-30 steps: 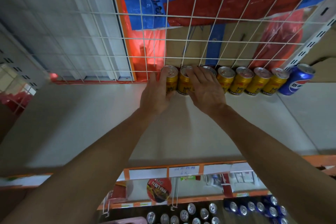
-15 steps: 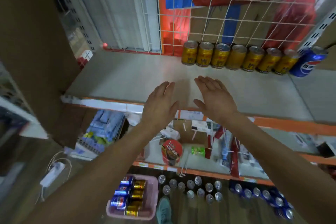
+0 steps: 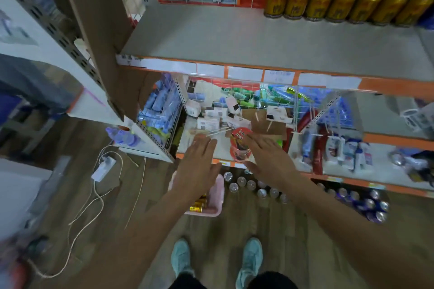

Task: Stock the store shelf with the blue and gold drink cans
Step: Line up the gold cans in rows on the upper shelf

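Note:
Several gold cans [image 3: 338,2] stand in a row at the back of the grey shelf [image 3: 258,40], against the wire grid. My left hand [image 3: 196,166] and my right hand [image 3: 270,162] are both empty, fingers spread, held out in front of the lower shelves. Under my left hand a pink basket [image 3: 215,197] sits on the floor, with gold cans [image 3: 198,204] lying in it; my arm hides most of the basket. More cans [image 3: 251,185] stand upright on the floor beneath the bottom shelf, silver tops showing.
A red round tag [image 3: 240,144] hangs between my hands. Lower shelves [image 3: 352,166] hold boxes, tubes and packets. Blue cans [image 3: 373,206] stand on the floor at right. A white power strip [image 3: 103,168] and cord lie at left. My feet [image 3: 216,258] stand on wooden flooring.
My hands let go of the gold cans on the shelf and dropped down towards the basket on the floor. The view tilted down, so my feet now show.

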`<state>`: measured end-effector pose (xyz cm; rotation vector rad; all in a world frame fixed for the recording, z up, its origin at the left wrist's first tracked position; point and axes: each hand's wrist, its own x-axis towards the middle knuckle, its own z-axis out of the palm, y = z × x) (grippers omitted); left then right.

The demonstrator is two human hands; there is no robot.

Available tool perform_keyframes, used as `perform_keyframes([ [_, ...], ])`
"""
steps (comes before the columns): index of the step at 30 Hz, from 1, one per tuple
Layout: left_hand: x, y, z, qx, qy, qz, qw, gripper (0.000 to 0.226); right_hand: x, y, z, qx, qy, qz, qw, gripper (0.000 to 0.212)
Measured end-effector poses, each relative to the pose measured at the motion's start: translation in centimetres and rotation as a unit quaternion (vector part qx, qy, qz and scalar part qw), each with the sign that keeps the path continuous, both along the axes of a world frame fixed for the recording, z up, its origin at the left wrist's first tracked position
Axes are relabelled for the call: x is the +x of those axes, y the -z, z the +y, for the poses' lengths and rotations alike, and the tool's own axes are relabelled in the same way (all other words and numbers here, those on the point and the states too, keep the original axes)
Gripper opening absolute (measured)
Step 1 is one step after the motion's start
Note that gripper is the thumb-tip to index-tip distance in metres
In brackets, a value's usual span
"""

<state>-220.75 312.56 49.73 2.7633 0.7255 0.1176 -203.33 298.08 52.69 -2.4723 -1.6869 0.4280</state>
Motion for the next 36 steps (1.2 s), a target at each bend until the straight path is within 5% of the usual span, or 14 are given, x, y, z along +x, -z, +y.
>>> perform_keyframes([
  [12,-12.7,16.7,6.4,-0.061,0.096,0.045,0.992,0.071,-15.6,18.1,5.7,-0.120,0.097,0.065,0.986,0.068],
  [22,-16.6,42.7,8.0,-0.135,0.082,0.112,0.981,0.071,-17.6,41.9,6.4,-0.140,0.095,0.085,0.982,0.060],
  [29,-14.3,60.9,8.8,-0.068,0.171,0.146,0.972,0.073,-15.6,62.5,7.3,-0.154,0.025,0.049,0.987,0.061],
  [36,-14.1,70.2,10.2,0.000,0.278,0.181,0.943,0.079,-14.5,73.1,9.1,-0.126,-0.042,0.011,0.991,0.057],
])
